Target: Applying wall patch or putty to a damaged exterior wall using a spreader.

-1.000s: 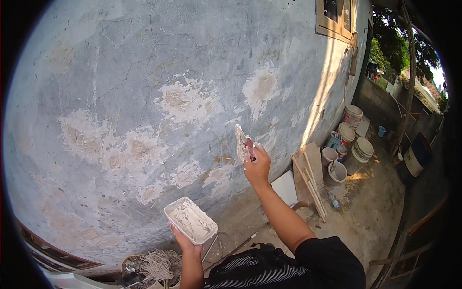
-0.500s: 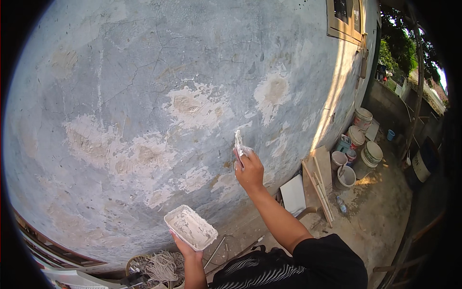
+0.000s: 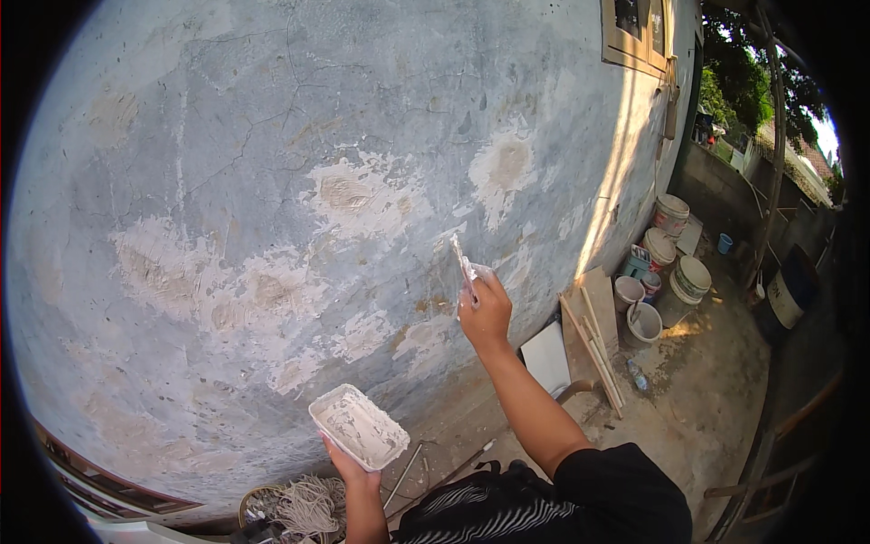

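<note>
- White paste [image 3: 364, 426] coats a tub [image 3: 337, 441], lower centre; tilting could spill it.
- Left hand [image 3: 351, 466]: fingers clasping the tub.
- Right hand [image 3: 486, 310]: fingers pinching a scraper [image 3: 463, 263], centre; slackening could drop it.

The tub [image 3: 359, 428] hides part of the left hand [image 3: 349, 464], and the top edge crops the window [image 3: 632, 52].

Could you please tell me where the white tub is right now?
In the head view, the white tub appears low, left of centre, held in the left hand, below the pale wall patches.
</note>
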Motion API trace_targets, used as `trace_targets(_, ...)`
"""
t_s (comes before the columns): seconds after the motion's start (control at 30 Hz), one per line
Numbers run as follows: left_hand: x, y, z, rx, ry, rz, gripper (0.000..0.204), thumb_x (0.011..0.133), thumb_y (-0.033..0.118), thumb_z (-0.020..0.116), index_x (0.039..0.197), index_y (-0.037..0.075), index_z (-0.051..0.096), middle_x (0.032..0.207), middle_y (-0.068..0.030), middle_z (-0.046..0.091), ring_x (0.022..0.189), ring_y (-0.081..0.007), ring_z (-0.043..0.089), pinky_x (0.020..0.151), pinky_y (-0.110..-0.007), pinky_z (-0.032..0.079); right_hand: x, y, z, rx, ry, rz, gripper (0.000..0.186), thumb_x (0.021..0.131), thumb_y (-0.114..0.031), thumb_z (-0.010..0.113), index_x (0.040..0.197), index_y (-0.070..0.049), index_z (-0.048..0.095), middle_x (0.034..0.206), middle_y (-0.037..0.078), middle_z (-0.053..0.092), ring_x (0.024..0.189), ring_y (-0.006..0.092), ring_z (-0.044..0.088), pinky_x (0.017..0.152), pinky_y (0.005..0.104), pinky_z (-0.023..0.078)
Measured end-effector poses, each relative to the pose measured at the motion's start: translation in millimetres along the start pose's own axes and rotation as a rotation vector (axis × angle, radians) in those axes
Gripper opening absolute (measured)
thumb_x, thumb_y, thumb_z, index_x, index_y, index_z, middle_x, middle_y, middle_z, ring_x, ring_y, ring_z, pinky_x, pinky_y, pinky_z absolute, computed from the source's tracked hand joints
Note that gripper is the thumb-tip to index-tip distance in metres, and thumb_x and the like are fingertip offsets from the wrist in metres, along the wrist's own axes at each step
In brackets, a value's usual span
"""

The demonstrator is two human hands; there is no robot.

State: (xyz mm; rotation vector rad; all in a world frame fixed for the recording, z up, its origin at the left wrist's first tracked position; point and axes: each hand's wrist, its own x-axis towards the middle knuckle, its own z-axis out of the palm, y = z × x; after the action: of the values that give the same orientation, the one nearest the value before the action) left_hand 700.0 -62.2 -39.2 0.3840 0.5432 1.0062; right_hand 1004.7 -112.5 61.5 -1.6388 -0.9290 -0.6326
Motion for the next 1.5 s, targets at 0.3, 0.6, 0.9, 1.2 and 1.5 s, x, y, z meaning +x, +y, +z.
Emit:
trace_targets(0.3, -3.7, 4.3, -8.7, -0.015, 0.004, 0.005, 0.067, 0.102, 0.063, 0.027, 0.147, 0.016, 0.042, 0.140, -0.0081, 0.056, 0.122, -0.0322, 0.057, 0.102, -0.051, 0.048, -32.7, -2.1, 15.6, 0.015, -0.108, -0.108, 0.024, 0.080, -0.003, 0.065, 0.103, -0.003, 0.070, 0.103, 0.013, 0.066, 0.091, 0.0347, 0.065, 0.078, 0.0410, 0.053)
trace_targets(0.6, -3.0, -0.8, -15.7, -0.011, -0.015, 0.007, 0.067, 0.102, 0.062, 0.027, 0.147, 0.015, 0.042, 0.140, -0.0083, 0.055, 0.122, -0.0326, 0.057, 0.103, -0.051, 0.048, -22.7, 0.0, 30.6, 0.007, -0.088, -0.118, 0.027, 0.077, -0.004, 0.067, 0.103, -0.003, 0.070, 0.104, 0.013, 0.065, 0.093, 0.0351, 0.064, 0.079, 0.0434, 0.053)
trace_targets(0.9, -5.5, 8.2, -26.3, -0.042, 0.018, 0.045, 0.066, 0.102, 0.061, 0.027, 0.147, 0.015, 0.043, 0.140, -0.0082, 0.056, 0.122, -0.0331, 0.058, 0.102, -0.052, 0.048, -20.9, 25.9, 7.3, 0.173, 0.057, 0.118, 0.016, 0.086, -0.004, 0.064, 0.100, 0.002, 0.068, 0.090, 0.017, 0.064, 0.079, 0.0353, 0.063, 0.069, 0.0402, 0.050)
trace_targets(1.2, -2.7, 6.5, -23.4, -0.019, 0.002, 0.021, 0.066, 0.102, 0.061, 0.026, 0.146, 0.015, 0.043, 0.140, -0.0086, 0.056, 0.122, -0.0333, 0.057, 0.102, -0.052, 0.048, -22.5, 10.4, 30.4, 0.316, 0.029, 0.161, 0.013, 0.089, -0.004, 0.063, 0.099, 0.003, 0.066, 0.086, 0.019, 0.064, 0.076, 0.0357, 0.062, 0.069, 0.0388, 0.049)
trace_targets(1.5, 0.9, 7.8, -26.6, -0.038, -0.007, 0.019, 0.067, 0.102, 0.063, 0.026, 0.146, 0.016, 0.045, 0.139, -0.0077, 0.057, 0.121, -0.0330, 0.058, 0.101, -0.052, 0.048, -21.2, 41.8, 23.6, 0.412, 0.115, 0.380, 0.014, 0.089, -0.005, 0.063, 0.101, 0.002, 0.066, 0.090, 0.021, 0.066, 0.080, 0.0383, 0.063, 0.071, 0.0410, 0.049)
